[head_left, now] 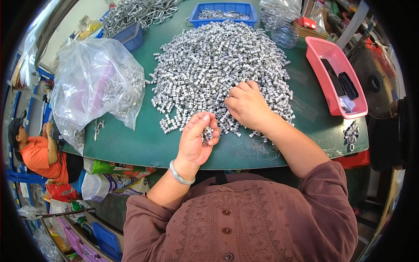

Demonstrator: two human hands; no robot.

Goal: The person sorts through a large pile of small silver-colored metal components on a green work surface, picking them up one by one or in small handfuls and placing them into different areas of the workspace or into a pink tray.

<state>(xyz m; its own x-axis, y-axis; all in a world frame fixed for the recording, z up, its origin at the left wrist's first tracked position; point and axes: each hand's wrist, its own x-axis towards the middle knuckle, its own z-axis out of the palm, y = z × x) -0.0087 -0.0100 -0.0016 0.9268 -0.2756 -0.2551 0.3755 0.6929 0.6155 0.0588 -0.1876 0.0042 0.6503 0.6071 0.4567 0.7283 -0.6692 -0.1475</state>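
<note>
A large heap of small silver metal pieces (196, 65), ribbed and ring-like, covers the middle of the green table (152, 153). At the heap's near edge, my left hand (197, 142) is turned palm up, with its fingers curled around a few of the same pieces (207, 134). A pale bangle (180, 174) circles that wrist. My right hand (248, 105) rests back up on the heap's near right part. Its fingers bend down among the pieces, and its fingertips are hidden, so what they pinch does not show.
A clear plastic bag (94, 83) of pieces lies left. Behind the heap stands a blue tray (224, 7); metal rings (135, 13) pile up far left. A pink basket (336, 81), dark parts (351, 134) and a fan (374, 83) are right. A person in orange (43, 159) sits left.
</note>
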